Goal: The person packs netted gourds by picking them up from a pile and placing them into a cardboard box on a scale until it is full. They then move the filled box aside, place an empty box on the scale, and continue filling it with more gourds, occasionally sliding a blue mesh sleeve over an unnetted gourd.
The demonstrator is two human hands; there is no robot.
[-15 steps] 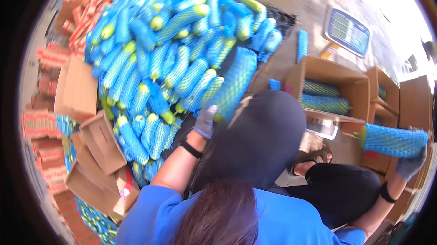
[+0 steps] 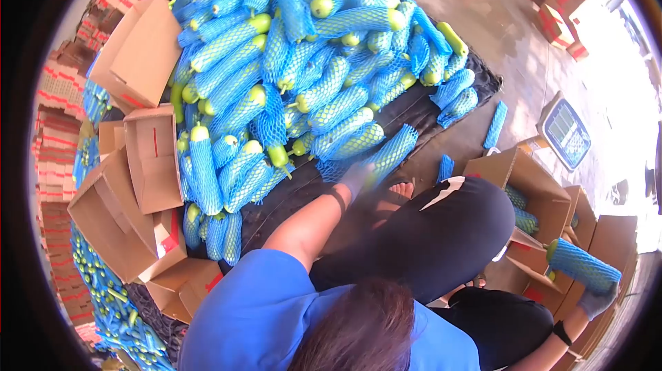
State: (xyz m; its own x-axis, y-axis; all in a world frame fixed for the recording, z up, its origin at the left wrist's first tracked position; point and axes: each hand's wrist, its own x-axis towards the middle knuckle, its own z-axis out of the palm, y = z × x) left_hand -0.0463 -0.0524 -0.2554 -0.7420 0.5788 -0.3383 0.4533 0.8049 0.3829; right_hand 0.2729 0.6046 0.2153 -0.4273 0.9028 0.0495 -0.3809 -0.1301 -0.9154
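Netted gourd [image 2: 396, 152] lowered, second gourd [image 2: 585, 265] held near the open cartons [image 2: 489, 167].
The first has been brought down toward the black sheet [image 2: 293, 198] beside the pile [image 2: 324, 95] (contact cannot be told), its near end met by the blurred left hand [image 2: 356, 181], whose grip cannot be judged; the second is grasped at one end by the right hand [image 2: 597, 301], so neither hand seems free.

Left grip [image 2: 357, 179] in a blur
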